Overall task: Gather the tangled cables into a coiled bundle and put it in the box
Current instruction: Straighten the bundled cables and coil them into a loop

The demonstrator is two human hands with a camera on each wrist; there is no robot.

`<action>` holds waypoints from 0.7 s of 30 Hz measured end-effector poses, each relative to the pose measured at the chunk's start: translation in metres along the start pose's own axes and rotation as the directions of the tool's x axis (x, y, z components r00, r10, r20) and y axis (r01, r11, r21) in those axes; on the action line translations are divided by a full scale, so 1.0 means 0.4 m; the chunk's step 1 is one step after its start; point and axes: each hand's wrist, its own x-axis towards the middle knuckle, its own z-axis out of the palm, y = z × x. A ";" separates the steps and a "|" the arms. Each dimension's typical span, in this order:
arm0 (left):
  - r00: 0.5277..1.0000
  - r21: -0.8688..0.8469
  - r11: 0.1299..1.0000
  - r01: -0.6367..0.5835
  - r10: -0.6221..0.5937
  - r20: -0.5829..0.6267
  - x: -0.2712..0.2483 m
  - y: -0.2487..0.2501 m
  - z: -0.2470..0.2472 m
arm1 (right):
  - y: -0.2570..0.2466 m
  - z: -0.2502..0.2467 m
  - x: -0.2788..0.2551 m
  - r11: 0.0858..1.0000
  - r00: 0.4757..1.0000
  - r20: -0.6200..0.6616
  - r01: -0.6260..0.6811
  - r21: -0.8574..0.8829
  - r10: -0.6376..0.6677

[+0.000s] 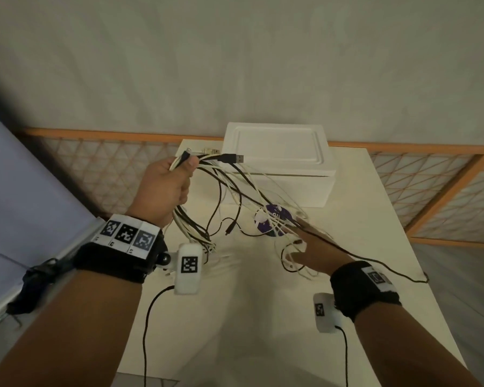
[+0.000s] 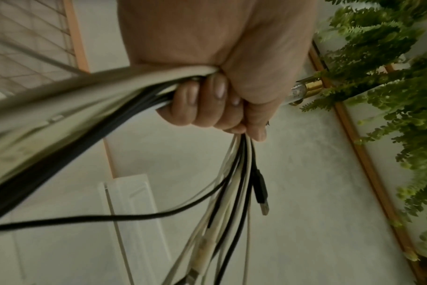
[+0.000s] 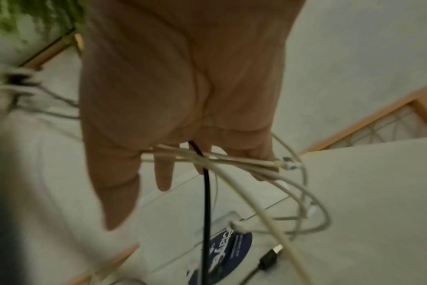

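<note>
Black-and-white cables [image 1: 229,196] sag rightward from left hand [image 1: 165,188].

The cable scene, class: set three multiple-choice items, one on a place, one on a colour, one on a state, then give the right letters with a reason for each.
1. Where is the white box?
A. at the table's far edge
B. on the floor
C. in the left hand

2. What colours are the cables?
A. red and blue
B. black and white
C. all green

3. How is the right hand?
A. fist round a plug
B. fingers straight, strands draped over them
C. resting on the box lid

Answers: 1 A, it stands on the table by the far wall. 2 B, the left hand grips only black and white strands. 3 B, the right wrist view shows straight fingers under white strands.
</note>
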 end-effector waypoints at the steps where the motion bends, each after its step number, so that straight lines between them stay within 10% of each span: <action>1: 1.000 -0.010 1.000 -0.003 0.003 -0.008 0.005 -0.002 -0.006 | 0.001 -0.014 -0.014 0.993 1.000 0.018 -0.005 0.116 0.003; 5: 1.000 -0.010 1.000 -0.016 0.016 -0.023 0.026 -0.008 -0.018 | 0.012 -0.028 -0.041 0.591 0.986 0.060 -0.143 0.794 0.158; 9: 0.998 -0.068 0.997 -0.033 0.030 -0.051 0.048 0.002 -0.036 | 0.099 0.018 -0.027 0.911 0.929 -0.003 -0.363 0.195 0.371; 12: 0.998 -0.069 0.997 -0.031 0.027 -0.062 0.060 0.005 -0.059 | 0.184 0.070 -0.042 0.842 0.958 -0.088 -0.282 -0.460 0.272; 17: 0.997 -0.032 0.999 -0.028 0.025 -0.074 0.063 -0.007 -0.071 | 0.199 0.109 -0.080 0.728 0.958 0.013 -0.210 -0.653 0.288; 21: 0.998 0.058 0.997 -0.059 0.060 -0.006 0.057 -0.011 -0.069 | 0.128 0.072 -0.076 0.931 0.962 0.239 -0.037 -0.363 0.131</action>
